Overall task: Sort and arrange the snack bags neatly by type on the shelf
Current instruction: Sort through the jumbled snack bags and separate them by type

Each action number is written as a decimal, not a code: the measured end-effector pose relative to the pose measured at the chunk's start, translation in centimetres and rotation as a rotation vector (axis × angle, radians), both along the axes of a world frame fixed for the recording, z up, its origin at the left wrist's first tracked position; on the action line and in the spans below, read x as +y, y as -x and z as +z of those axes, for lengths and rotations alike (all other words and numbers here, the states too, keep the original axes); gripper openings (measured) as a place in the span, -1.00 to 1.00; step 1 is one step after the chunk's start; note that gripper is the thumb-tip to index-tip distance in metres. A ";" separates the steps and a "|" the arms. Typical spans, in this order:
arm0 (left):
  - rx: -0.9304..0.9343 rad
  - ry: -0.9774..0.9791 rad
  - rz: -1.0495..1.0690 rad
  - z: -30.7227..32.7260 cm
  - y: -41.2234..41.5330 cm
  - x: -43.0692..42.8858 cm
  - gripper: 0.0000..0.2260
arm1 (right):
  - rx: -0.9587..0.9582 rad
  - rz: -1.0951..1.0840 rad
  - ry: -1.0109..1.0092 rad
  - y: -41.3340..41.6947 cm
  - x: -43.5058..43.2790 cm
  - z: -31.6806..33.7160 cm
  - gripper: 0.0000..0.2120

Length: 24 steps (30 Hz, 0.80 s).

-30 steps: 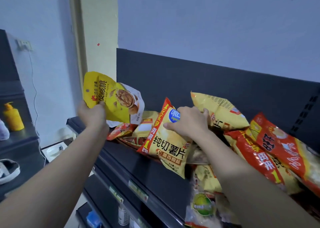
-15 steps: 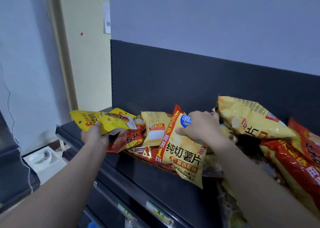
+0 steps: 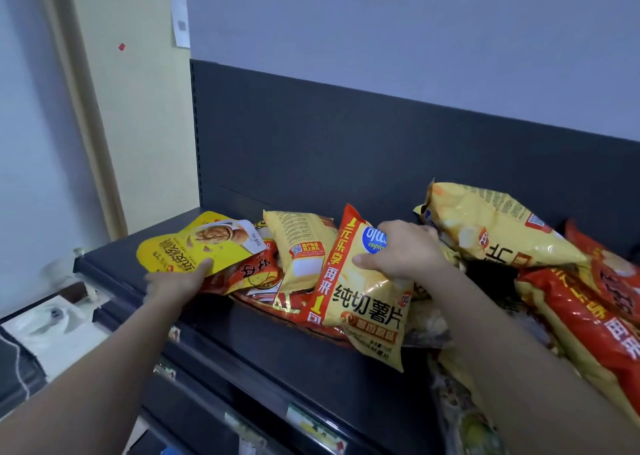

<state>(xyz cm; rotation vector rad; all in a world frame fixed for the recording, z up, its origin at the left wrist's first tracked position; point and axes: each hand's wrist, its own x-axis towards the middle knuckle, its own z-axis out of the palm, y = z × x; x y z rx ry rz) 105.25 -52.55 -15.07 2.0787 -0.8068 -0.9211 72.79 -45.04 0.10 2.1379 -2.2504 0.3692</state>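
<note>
The dark shelf point(image 3: 277, 350) runs out of view at the right and bottom, and most of its deck lies buried under a heap of snack bags. At the far right the red chip bags point(image 3: 588, 319) are cut by the picture's edge. A dark gap beside the right wrist shows nothing I can make out. The lower shelves appear only as strips, and their price tags point(image 3: 304, 420) are too blurred to read.

Behind the heap rises the dark back panel point(image 3: 346, 143), with a pale wall point(image 3: 415, 22) above it and a cream pillar point(image 3: 138, 108) to the left. A large yellow chip bag point(image 3: 495, 229) lies tilted just behind the right hand point(image 3: 401, 257). A smaller yellow bag point(image 3: 301, 250), back face showing, sits between the two hands.

The right hand grips the upper part of a yellow-and-red potato chip bag point(image 3: 367, 299), thumb on its front. That bag leans with its top toward the back panel, its long axis running down toward the shelf's front edge (print facing the camera). The left hand point(image 3: 176, 281) pinches the near edge of a yellow walnut pouch point(image 3: 201, 247), fingers hidden beneath. The pouch lies nearly flat at the heap's left end, resting on a red-orange bag point(image 3: 256, 274).
</note>
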 end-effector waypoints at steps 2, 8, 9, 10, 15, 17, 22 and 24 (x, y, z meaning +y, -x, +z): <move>-0.151 -0.029 -0.016 0.1 0.0 0.7 0.10 | 0.004 0.009 0.008 -0.1 0.0 -0.1 -0.60; -0.332 -0.168 -0.310 -0.2 -0.2 1.8 -0.21 | -0.024 0.054 0.031 -0.6 0.1 0.0 -0.62; -0.343 -0.185 -0.351 -0.4 -0.4 2.1 -0.26 | -0.020 0.060 0.033 -0.6 0.1 0.1 -0.62; -0.367 -0.198 -0.374 -0.6 -0.5 2.4 -0.29 | -0.018 0.067 0.038 -0.7 0.1 0.0 -0.61; -0.512 -0.245 -0.490 -1.0 -0.3 3.8 -0.42 | -0.019 0.097 0.050 -0.9 0.1 -0.3 -0.62; -0.558 -0.239 -0.525 -1.0 -0.1 4.0 -0.44 | -0.015 0.104 0.041 -0.9 0.2 -0.5 -0.61; -0.612 -0.189 -0.537 -1.8 0.5 4.9 -0.43 | -0.029 0.137 0.004 -0.3 0.4 -0.6 -0.63; -0.634 -0.143 -0.515 -1.6 1.2 5.6 -0.42 | -0.032 0.159 -0.027 -0.1 0.6 -0.5 -0.63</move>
